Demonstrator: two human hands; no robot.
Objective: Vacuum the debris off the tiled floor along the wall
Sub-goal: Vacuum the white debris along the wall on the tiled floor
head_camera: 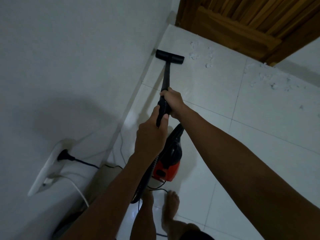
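Observation:
A black vacuum wand [166, 75] runs from my hands down to its flat black floor head [170, 56], which rests on the white tiled floor [216, 94] against the base of the wall [86, 66]. My right hand [173, 101] grips the wand near its upper end. My left hand [150, 135] grips the ribbed black hose [162, 110] just behind it. White fluffy debris [202, 54] lies to the right of the head, and more debris [270, 78] is scattered further right.
The red and black vacuum body [168, 163] stands on the floor under my arms. A wooden door [242, 23] closes the far end. A black plug [65, 155] sits in a wall socket at left, with cables trailing on the floor. My bare feet [170, 207] are below.

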